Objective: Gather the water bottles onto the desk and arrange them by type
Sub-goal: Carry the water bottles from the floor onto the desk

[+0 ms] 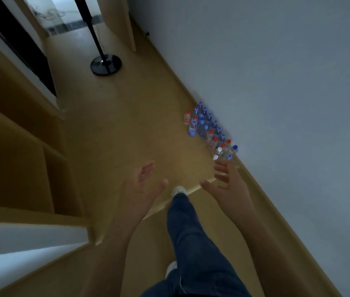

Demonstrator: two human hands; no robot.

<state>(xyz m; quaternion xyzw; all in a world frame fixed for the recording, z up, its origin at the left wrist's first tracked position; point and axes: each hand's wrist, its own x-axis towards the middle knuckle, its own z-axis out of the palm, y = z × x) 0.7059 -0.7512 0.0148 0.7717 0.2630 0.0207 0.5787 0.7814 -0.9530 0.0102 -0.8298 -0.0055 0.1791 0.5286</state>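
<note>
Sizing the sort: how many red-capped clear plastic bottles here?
6 red-capped clear plastic bottles: two at the far end, four toward the near end; more may be hidden.

We cannot read the labels on the water bottles, too small and blurred. The right hand covers the nearest bottle's base. The stand pole runs off the top edge.

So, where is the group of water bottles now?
In the head view, the water bottles stand on the floor along the white wall, right of centre, just beyond the open right hand.
</note>
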